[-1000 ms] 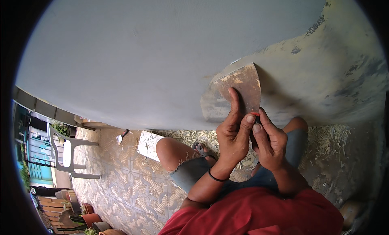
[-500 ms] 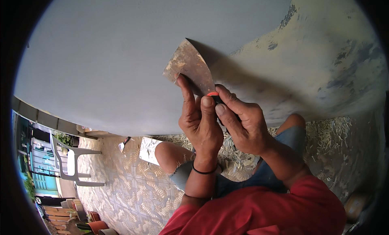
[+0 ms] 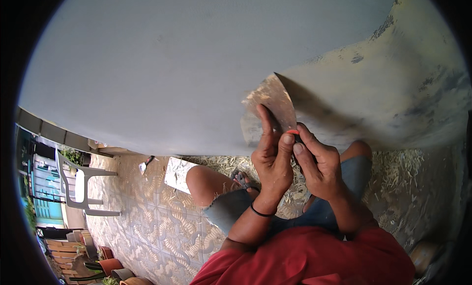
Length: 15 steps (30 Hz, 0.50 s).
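Note:
A wide paint scraper [image 3: 278, 96] with a worn, stained blade is held in both my hands against a grey-painted wall [image 3: 147, 78]. My right hand [image 3: 322, 169] closes around its dark handle, thumb near the red collar [image 3: 293, 131]. My left hand [image 3: 273, 164] also grips it, thumb by the collar and index finger stretched along the blade. The blade's wide edge points up and left, at the wall surface. Just below that edge shows a small pale patch [image 3: 250, 130]. Most of the handle is hidden by my fingers.
Yellowish scraped wall [image 3: 339, 83] lies to the right. Paint shavings [image 3: 398, 172] litter the patterned tile floor [image 3: 172, 221] at the wall's foot. A white sheet [image 3: 177, 174] and another scraper [image 3: 146, 165] lie left of my knee. Farther left stand a plastic chair [image 3: 81, 182] and plant pots [image 3: 109, 266].
Both hands and the scraper have moved right and down in the picture, and the view has shifted. A pale patch now shows beside the blade. My grip looks the same.

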### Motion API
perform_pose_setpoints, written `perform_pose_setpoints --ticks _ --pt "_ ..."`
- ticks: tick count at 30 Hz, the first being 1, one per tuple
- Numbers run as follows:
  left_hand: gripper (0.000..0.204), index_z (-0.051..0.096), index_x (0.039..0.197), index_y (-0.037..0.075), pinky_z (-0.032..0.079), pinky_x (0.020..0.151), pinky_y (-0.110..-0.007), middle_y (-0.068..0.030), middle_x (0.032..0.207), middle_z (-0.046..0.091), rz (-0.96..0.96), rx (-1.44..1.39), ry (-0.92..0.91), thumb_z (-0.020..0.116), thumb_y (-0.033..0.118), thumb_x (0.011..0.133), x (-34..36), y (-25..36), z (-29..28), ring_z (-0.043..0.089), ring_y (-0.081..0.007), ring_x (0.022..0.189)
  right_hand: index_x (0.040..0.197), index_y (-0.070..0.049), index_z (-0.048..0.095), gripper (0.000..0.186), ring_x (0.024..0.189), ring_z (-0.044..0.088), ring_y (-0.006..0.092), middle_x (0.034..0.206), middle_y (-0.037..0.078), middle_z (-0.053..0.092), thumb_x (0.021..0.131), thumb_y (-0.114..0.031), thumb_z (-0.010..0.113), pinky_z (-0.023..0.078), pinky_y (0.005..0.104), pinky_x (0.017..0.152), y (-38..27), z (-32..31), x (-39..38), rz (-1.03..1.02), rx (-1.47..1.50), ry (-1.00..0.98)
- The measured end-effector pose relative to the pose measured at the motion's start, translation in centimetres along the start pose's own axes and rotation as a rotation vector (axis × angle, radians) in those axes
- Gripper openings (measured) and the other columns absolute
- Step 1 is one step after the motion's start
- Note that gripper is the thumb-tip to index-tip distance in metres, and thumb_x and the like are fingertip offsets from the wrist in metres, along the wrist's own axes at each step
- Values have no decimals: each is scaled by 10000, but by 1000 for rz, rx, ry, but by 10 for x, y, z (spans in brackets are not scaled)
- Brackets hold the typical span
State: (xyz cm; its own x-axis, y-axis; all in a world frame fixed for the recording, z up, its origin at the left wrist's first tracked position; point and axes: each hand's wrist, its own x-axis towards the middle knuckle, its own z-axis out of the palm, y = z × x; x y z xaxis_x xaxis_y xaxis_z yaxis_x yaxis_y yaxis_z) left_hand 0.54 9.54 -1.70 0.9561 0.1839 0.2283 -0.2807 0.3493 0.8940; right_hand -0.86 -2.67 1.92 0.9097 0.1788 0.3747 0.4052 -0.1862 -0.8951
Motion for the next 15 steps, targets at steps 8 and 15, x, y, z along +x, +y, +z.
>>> perform_pose_setpoints --ticks 8,15 --pt "737 272 1683 15 480 847 -183 -16 1342 705 -26 123 -70 678 124 1077 -12 5 -6 521 -18 893 1462 155 521 421 1062 735 244 1186 254 733 1094 -47 560 566 335 911 6 5 -17 50 30 23" --pt "738 220 1721 109 558 892 -268 -53 1116 750 122 -140 167 630 147 1109 28 35 -13 650 -84 929 1454 80 541 406 992 749 405 1164 292 711 1079 -71 574 596 416 834 -8 35 50 -235 -19 -90"
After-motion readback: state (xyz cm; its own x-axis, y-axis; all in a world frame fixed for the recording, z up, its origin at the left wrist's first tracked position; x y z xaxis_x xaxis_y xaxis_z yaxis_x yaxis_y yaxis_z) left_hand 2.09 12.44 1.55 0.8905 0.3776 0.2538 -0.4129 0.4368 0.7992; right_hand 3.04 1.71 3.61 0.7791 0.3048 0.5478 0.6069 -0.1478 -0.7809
